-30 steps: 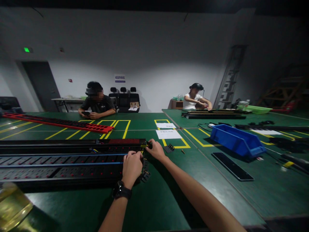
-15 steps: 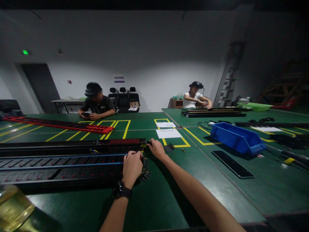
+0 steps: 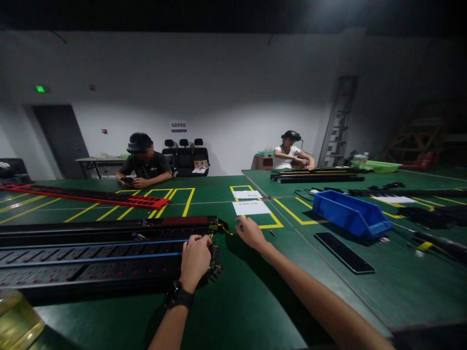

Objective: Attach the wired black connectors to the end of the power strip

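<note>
A long black track assembly (image 3: 120,257) with blue strips and rows of red dots extends in from the left. My left hand (image 3: 196,257), wearing a black watch, is closed over its right end, fingers bent on top and the thumb hidden. Beyond it lies a black rail (image 3: 178,222) with a dark red section, and a yellow wire (image 3: 226,230) sticks out past its end. Right of that wire, apart from the rail, my right hand (image 3: 252,234) is low over the table with its fingers loosely bent and apart. What lies directly behind it is hidden.
A brass-coloured piece (image 3: 272,233), a phone (image 3: 343,252) and a blue bin (image 3: 350,214) are to the right. Paper sheets (image 3: 251,208) lie ahead. A red track frame (image 3: 146,200) is at far left; a bottle (image 3: 18,321) stands near left. Two people work across the table.
My right hand has come off the rail's end and moved right, now covering the spot where a small black bracket lay. The yellow wire now shows. My left hand stays on the track assembly.
</note>
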`<move>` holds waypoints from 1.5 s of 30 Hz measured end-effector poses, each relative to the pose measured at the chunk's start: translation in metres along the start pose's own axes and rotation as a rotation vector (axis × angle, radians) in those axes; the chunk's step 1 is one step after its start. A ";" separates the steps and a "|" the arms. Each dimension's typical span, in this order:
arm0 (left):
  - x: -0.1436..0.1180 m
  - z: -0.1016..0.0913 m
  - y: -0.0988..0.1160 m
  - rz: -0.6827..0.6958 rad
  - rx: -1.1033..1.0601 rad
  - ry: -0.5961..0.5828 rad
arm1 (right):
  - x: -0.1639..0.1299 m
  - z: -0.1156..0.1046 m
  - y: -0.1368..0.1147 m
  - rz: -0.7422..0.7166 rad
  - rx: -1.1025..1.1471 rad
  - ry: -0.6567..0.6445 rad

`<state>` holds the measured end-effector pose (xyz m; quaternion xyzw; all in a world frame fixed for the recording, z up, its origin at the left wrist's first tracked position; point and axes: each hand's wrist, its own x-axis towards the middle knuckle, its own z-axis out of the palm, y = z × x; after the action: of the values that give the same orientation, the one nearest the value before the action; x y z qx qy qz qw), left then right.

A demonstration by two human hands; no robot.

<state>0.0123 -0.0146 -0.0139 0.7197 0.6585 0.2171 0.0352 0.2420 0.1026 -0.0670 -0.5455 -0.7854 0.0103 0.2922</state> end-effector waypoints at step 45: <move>0.075 -0.020 -0.011 0.277 -0.371 -0.146 | -0.007 0.000 -0.044 0.158 0.911 0.040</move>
<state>-0.0025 0.0548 0.0199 0.7983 0.4980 0.2843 0.1843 0.2058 0.0786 -0.0551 -0.4198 -0.6512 0.3661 0.5155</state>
